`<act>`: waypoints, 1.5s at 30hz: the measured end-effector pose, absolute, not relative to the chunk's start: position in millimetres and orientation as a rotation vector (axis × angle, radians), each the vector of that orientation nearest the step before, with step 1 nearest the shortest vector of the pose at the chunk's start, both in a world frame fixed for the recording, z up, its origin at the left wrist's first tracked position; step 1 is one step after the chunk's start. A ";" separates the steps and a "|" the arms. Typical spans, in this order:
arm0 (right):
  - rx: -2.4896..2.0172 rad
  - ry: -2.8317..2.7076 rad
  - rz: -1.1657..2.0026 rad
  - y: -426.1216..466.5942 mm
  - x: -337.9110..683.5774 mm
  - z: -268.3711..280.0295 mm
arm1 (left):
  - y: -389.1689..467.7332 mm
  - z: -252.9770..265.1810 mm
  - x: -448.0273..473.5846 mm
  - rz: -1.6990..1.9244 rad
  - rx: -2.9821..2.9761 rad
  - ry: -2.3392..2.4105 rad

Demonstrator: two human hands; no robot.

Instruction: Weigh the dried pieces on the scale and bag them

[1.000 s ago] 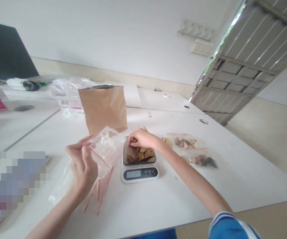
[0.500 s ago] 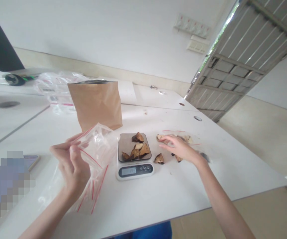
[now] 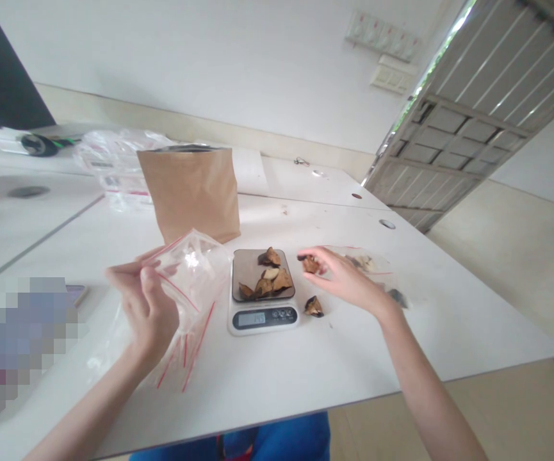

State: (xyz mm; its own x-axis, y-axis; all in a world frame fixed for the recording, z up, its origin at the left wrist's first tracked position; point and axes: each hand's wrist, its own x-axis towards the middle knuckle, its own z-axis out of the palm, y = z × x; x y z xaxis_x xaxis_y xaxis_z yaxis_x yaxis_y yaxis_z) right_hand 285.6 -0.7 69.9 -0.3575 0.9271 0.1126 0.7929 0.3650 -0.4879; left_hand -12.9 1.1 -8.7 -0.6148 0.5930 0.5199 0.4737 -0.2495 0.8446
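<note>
My left hand (image 3: 146, 307) is closed on a clear zip bag (image 3: 197, 266) with red seal lines, holding it up with the thumb inside its mouth area. My right hand (image 3: 337, 272) curls around a dried brown piece (image 3: 310, 264) with dark edges, just above the table to the right of the scale. On the plate of the white digital scale (image 3: 263, 320) rest several dried brown curved pieces (image 3: 281, 280), one with a pale side. Another dried piece (image 3: 314, 307) lies on the table below my right hand.
A brown paper pouch (image 3: 190, 195) stands open behind the scale. More zip bags (image 3: 185, 358) lie under my left hand. Beyond my right hand is a clear bag with pale pieces (image 3: 366, 262). A dark item (image 3: 396, 297) lies near my right wrist. Plastic packaging (image 3: 118, 166) sits at the back left.
My right hand has closed around a brown piece and moved slightly left toward the scale. My left hand still holds the zip bag. The view has shifted a little.
</note>
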 end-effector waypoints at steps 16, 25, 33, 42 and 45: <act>-1.345 -2.461 0.462 20.0 254.0 85.6 | -9.4 4.8 -7.0 2.080 1.350 1.770; -1.538 -1.946 0.200 -69.4 316.0 -11.6 | -4.8 0.8 -9.4 2.081 1.316 1.863; -1.276 -1.960 0.501 -44.8 255.4 44.7 | -9.1 5.0 11.5 1.932 1.476 1.649; -0.925 -1.980 0.875 8.0 182.1 98.3 | -25.2 30.2 26.3 1.844 2.006 1.106; -0.848 -1.897 0.964 16.8 176.6 97.6 | -18.6 36.5 18.6 1.913 1.718 1.225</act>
State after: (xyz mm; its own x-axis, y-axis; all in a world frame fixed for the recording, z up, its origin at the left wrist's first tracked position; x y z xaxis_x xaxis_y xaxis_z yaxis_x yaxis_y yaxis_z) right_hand 176.6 16.8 97.6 -0.4322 0.8251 0.3638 0.1926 0.4786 -0.8566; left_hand 18.6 -18.6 36.5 -0.2454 0.7023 0.6683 0.3135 -0.5949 0.7402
